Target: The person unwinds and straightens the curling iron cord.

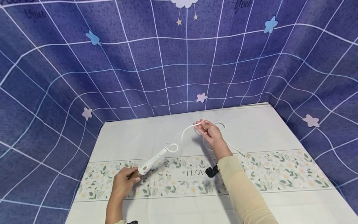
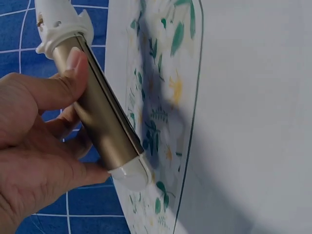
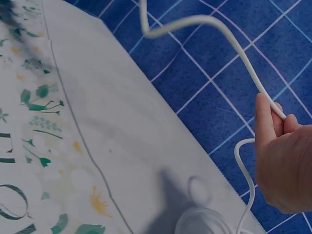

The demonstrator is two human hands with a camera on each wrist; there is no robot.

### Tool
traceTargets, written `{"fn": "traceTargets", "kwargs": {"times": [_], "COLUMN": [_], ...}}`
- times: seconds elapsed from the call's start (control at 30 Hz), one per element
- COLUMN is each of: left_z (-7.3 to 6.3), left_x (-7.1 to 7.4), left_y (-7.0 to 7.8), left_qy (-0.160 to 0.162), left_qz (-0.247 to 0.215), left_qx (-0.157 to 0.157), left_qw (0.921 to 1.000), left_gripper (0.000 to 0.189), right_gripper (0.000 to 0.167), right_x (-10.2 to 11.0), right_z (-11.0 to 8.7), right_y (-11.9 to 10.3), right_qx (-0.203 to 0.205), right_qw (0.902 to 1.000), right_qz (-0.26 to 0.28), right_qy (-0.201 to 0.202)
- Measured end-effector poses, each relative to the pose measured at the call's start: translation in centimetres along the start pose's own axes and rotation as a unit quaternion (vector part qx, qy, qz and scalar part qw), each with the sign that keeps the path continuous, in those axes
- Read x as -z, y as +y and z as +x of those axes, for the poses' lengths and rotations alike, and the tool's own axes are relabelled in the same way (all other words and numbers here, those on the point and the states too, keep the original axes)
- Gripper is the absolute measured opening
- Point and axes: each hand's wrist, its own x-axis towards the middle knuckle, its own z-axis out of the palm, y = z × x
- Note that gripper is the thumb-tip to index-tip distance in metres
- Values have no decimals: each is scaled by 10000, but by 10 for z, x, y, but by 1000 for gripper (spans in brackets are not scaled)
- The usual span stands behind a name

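Note:
A white curling iron with a gold barrel is tilted over the table's left half. My left hand grips it by the barrel, thumb on one side and fingers round the other, near the white tip. From the handle's far end runs a white cord, looped once close to the handle. Farther back and to the right, my right hand pinches that cord between thumb and fingers, above the table. Past this hand the cord falls in loose coils to a plug lying on the cloth.
A white tablecloth with a floral band covers the table. Blue grid-patterned fabric hangs behind and along both sides. A small black device sits at my right wrist, by the beige sleeve.

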Motion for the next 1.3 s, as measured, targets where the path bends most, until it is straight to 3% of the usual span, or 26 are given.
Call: {"fn": "traceTargets", "kwargs": {"times": [0.23,0.47,0.8,1.13,1.3], "left_z": [-1,-2,-3,-1,0], "left_x": [5,5,5,15,16], "left_y": [-9,-17,-22,-30,-28], "left_qy": [123,530,1493,1646,1691], "left_qz": [283,357,371,19,4], "left_qx": [19,617,1162,1819,1968], "left_qw": [9995,9960,9812,9694,9658], "left_gripper": [45,46,42,42,45], "right_gripper": [15,18,20,19,23], "right_x": [-1,3,5,15,21], "right_z": [-1,-3,-7,-9,-9], "right_y": [-11,-12,-3,9,19], "right_qx": [224,304,442,400,216], "right_qw": [9984,9956,9963,9975,9987], "right_qz": [520,880,724,579,449], "right_qy": [-72,-80,-121,-10,119]}}
